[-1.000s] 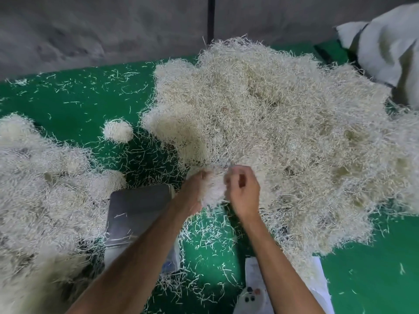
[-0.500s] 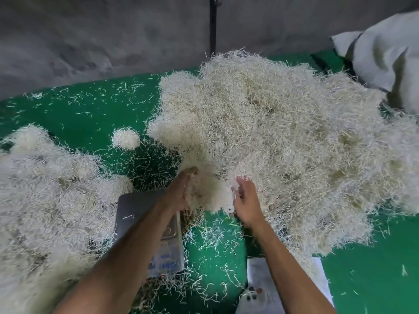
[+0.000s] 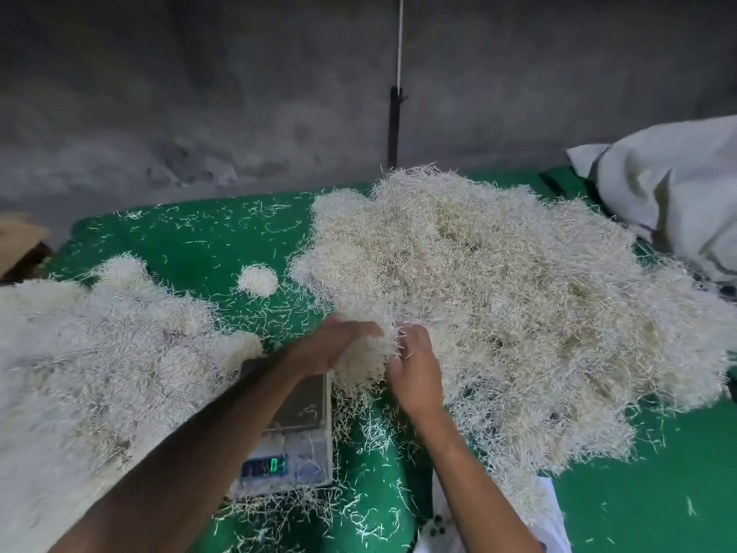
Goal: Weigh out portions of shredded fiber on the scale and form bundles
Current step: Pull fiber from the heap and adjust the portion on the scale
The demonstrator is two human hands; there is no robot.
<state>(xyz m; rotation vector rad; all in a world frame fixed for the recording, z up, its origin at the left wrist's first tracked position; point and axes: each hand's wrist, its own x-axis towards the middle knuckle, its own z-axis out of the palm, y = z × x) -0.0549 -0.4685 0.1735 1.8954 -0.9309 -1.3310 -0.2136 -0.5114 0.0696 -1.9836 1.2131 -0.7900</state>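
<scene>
1. Left hand and right hand cup a clump of shredded fiber between them, fingers curled round it, at the 7 o'clock edge of the main fiber pile.
2. Scale sits at 6 o'clock of the clump, partly under the left forearm; pan holds only a few stray strands, display lit.
3. Second fiber heap at 9 o'clock of the scale; small bundle at 11 o'clock.
4. All on green desk. White sack at 2 o'clock; contents not visible.
</scene>
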